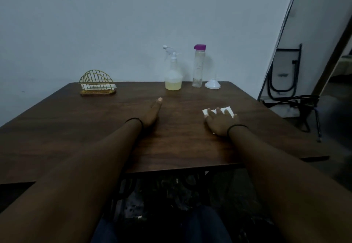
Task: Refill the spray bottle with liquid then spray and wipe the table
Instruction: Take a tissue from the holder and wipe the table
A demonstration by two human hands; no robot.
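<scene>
A clear spray bottle point(173, 71) with yellowish liquid in its bottom stands at the back of the dark wooden table point(95, 128). To its right is a tall clear bottle point(198, 65) with a purple cap, and beside that a white funnel point(213, 84) lies mouth down. My right hand point(222, 122) lies flat with straight fingers pressing a white tissue point(227, 109) onto the table. My left hand point(153, 112) rests edge-on on the tabletop, fingers straight, holding nothing.
A gold wire napkin holder point(97, 83) with white napkins stands at the back left. A wall runs right behind the table. Right of the table are a black metal frame and cables point(291, 98) on the floor.
</scene>
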